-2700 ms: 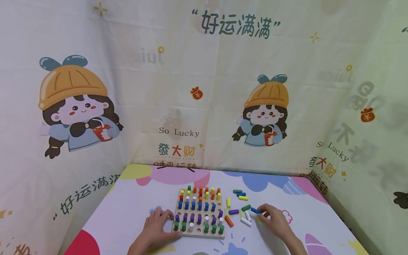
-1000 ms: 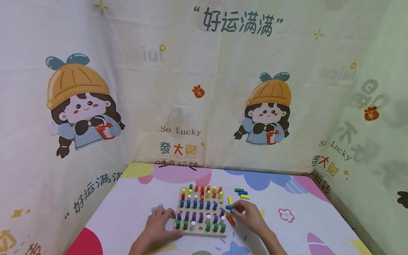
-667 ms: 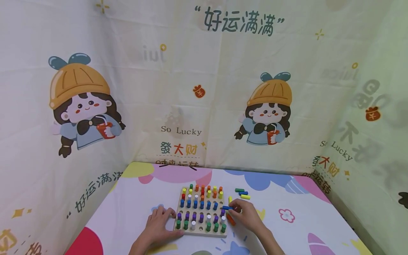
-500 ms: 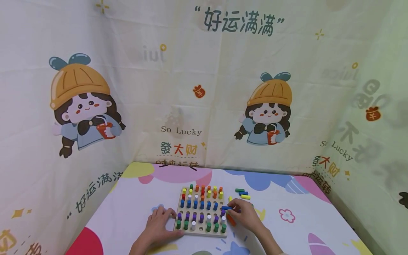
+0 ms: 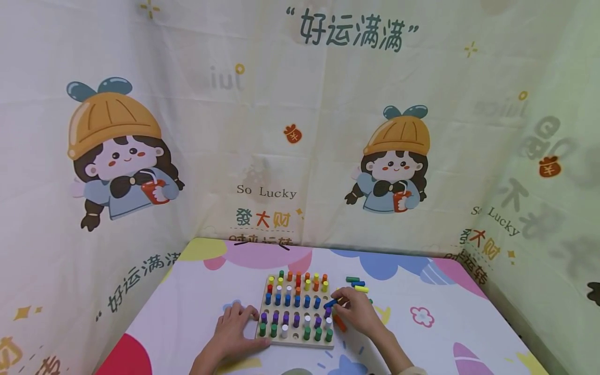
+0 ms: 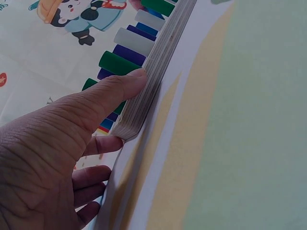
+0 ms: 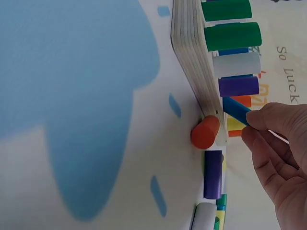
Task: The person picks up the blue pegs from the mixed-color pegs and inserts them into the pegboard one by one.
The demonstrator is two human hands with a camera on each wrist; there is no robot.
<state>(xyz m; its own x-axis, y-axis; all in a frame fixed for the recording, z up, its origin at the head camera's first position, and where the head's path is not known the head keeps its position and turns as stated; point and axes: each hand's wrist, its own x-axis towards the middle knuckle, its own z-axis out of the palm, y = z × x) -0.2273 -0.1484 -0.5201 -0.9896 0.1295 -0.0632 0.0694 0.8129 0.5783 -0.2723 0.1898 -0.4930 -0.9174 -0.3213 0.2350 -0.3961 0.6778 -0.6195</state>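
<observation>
A wooden pegboard [image 5: 307, 344] stands on the table with rows of upright coloured pegs in its holes. At its near left corner my left hand [image 5: 233, 332] grips the board, the thumb [image 6: 129, 84] on the near edge and the index finger at the left side. Between thumb and fingers of my right hand [image 5: 358, 312] is a blue peg [image 7: 236, 109], tilted, its lower end at the board's right part. Beside it stands a purple peg [image 7: 238, 86]. Several holes show bare, one in the nearest row.
Loose pegs lie right of the board: an orange peg [image 7: 204, 133] against its edge, a purple peg [image 7: 213, 174] and a white peg [image 7: 204, 216]. Farther back lie a green peg [image 5: 352, 279] and a yellow peg [image 5: 361, 289]. A printed curtain [image 5: 319, 156] encloses the table.
My right hand has brought the blue peg leftward from among the loose pegs to the board's right part, and the peg has tipped from lying flat to slanting. The left hand keeps its hold.
</observation>
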